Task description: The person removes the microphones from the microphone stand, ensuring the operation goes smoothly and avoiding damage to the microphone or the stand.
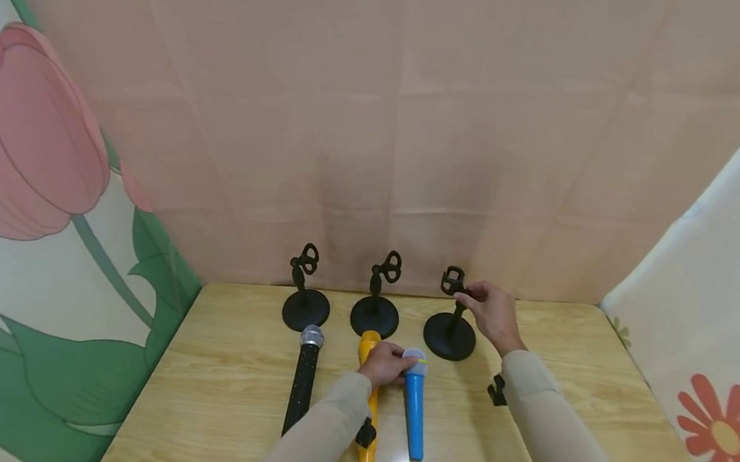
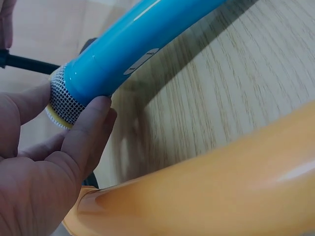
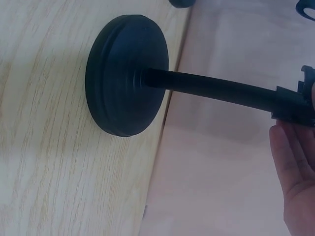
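Observation:
My left hand (image 1: 386, 364) pinches a blue microphone (image 1: 415, 418) at its mesh head (image 2: 65, 101), thumb on one side and fingers on the other. The blue body slants toward the front of the table. Right beside that hand lies a yellow-orange microphone (image 1: 370, 345), partly covered by my wrist and sleeve. At the right, my right hand (image 1: 494, 317) grips the top of a black desk microphone stand (image 1: 449, 337), just under its clip (image 1: 452, 279). The round base (image 3: 125, 73) of this stand rests on the wooden table.
Two more black stands, a middle one (image 1: 374, 316) and a left one (image 1: 306, 309), stand along the back edge. A black speckled microphone (image 1: 303, 379) lies in front of the left stand. Behind the wooden table (image 1: 219, 365) hangs a pinkish cloth (image 1: 390, 152).

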Demonstrator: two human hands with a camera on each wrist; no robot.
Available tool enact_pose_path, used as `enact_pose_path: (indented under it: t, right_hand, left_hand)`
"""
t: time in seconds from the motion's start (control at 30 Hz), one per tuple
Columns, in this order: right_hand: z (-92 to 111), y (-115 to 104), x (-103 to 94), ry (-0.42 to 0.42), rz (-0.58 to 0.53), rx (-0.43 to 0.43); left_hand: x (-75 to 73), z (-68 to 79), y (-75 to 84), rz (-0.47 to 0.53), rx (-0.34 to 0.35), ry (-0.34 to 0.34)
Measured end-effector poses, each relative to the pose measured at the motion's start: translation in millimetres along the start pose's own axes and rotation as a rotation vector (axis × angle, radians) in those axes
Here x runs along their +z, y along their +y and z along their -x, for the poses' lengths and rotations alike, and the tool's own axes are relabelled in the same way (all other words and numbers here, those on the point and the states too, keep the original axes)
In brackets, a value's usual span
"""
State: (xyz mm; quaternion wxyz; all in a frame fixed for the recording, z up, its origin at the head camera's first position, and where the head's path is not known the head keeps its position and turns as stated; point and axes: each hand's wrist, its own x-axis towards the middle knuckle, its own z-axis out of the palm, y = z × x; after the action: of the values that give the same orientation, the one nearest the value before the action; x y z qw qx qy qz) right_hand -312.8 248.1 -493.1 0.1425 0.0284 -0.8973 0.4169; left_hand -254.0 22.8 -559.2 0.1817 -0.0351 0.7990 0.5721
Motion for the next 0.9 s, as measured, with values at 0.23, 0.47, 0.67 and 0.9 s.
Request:
enact_pose_path:
  t: [0.23, 0.47, 0.67, 0.9]
  right_hand:
    - [-2.0, -2.2, -0.2, 0.001, 0.022, 0.032]
    - [-3.3, -5.8, 1.8, -0.004, 0.044, 0.053]
    - [-2.9, -8.2, 7.7, 0.041, 0.03, 0.058]
    - [-0.4, -8.0, 6.1, 0.018, -0.011, 0.042]
  left_hand:
    - [4.4, -3.6, -2.6, 0.037, -0.007, 0.021]
    - [5.4, -7.9, -4.2, 0.03, -0.049, 0.021]
    - [6.1, -11.5, -7.4, 0.04, -0.058, 0.01]
    - [8.3, -13.0, -11.7, 0.05, -0.055, -0.001]
